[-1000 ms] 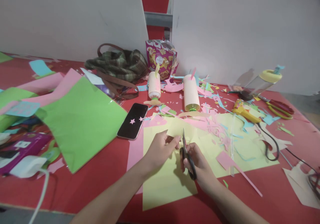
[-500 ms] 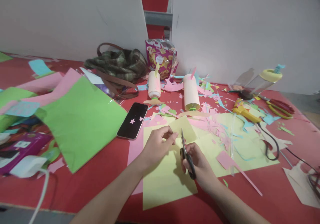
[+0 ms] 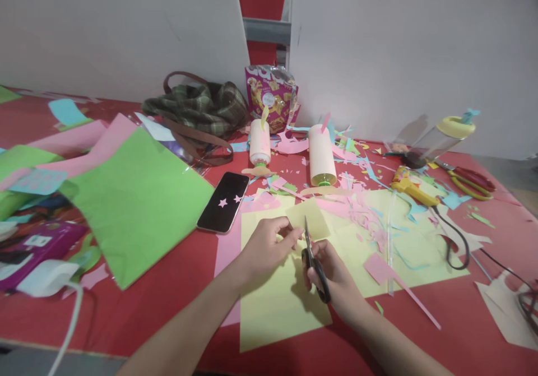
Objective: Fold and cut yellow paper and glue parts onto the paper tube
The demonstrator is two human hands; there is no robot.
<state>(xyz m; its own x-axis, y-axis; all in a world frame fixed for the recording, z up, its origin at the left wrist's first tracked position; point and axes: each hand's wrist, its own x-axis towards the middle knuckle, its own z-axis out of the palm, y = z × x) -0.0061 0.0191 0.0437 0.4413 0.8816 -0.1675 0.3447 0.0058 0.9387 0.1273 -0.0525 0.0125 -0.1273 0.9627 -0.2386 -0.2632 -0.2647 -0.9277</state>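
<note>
Fingertips pinched, my left hand (image 3: 269,250) holds a small piece of pale yellow paper (image 3: 317,222) over a larger yellow sheet (image 3: 269,314). My right hand (image 3: 336,278) grips black-handled scissors (image 3: 315,269), blades pointing away from me and overlapping the small piece. Whether the blades are in the paper or only in front of it, I cannot tell. A phone (image 3: 222,203) with small pink paper stars on its screen lies to the left of my left hand. Pink paper partly shows from under the yellow sheet.
Two paper-wrapped tubes (image 3: 321,154) stand beyond my hands among paper scraps. A yellow glue gun (image 3: 414,190), red-and-yellow-handled scissors (image 3: 473,182) and a tilted clear bottle (image 3: 441,138) are at right. Green paper (image 3: 143,208) and a white charger (image 3: 48,278) occupy the left.
My left hand has shifted slightly down and to the right, and the small yellow piece has dropped a little with it. The scissors have barely moved.
</note>
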